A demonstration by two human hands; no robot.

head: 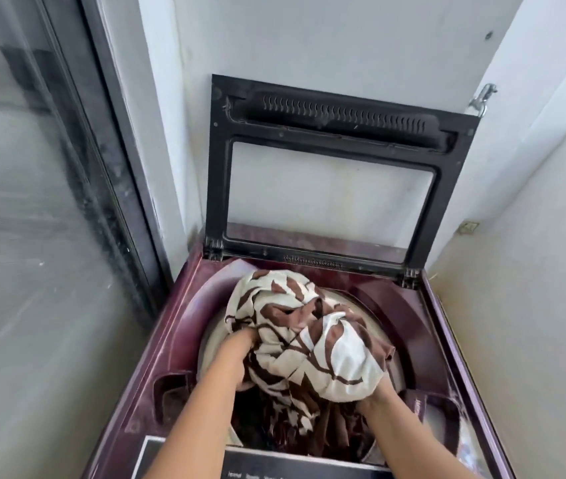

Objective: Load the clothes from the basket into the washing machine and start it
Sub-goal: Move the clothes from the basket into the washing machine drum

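Washing machine (171,340): maroon top-loader, lid (219,167) raised.
Patterned cloth (309,340): cream-brown bundle bulging from the machine's opening.
Left hand (241,344): fingers buried in folds; grip cannot be told.
Right hand (373,397): grips the bundle's underside.

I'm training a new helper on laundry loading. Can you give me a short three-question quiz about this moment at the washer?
1. True or false: the washing machine has its lid standing open.
2. The brown-and-cream cloth is held by: A one hand; B both hands; C no hand.
3. What colour is the machine's body?
Key: 1 true. 2 B: the left hand and right hand both grip it. 3 maroon.
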